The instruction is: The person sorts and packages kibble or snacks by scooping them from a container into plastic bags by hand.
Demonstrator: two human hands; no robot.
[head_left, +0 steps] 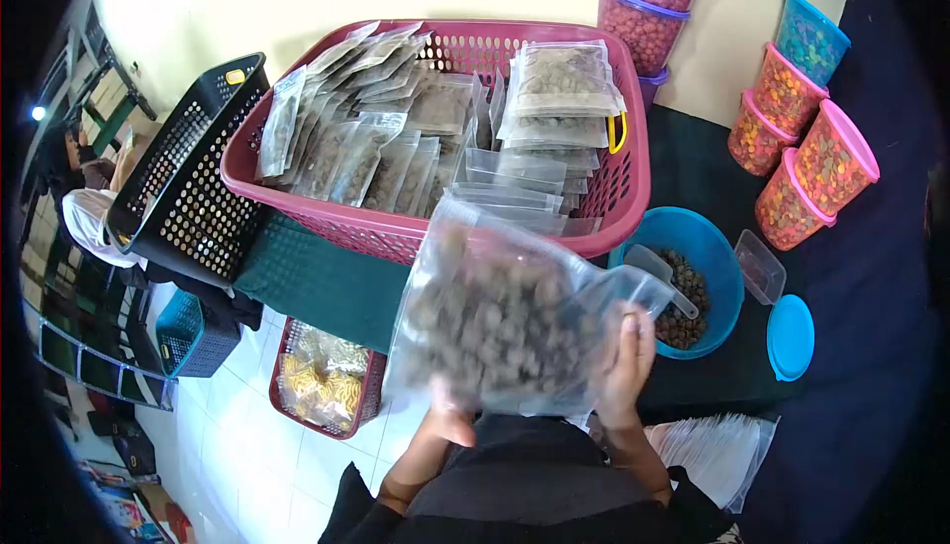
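Here's the clear plastic bag of brownish lumps (495,321), held before the maroon perforated plastic basket (341,224)! Right hand (625,361) pinching its side; left hand (450,419) low, grip too blurred to tell. Even support steadies it best.

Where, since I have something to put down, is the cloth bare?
Green cloth lies bare before the maroon basket, left of the bag; another patch sits between basket, blue bowl and stacked tubs. It's crowded right of the bowl: clear tray, blue lid.
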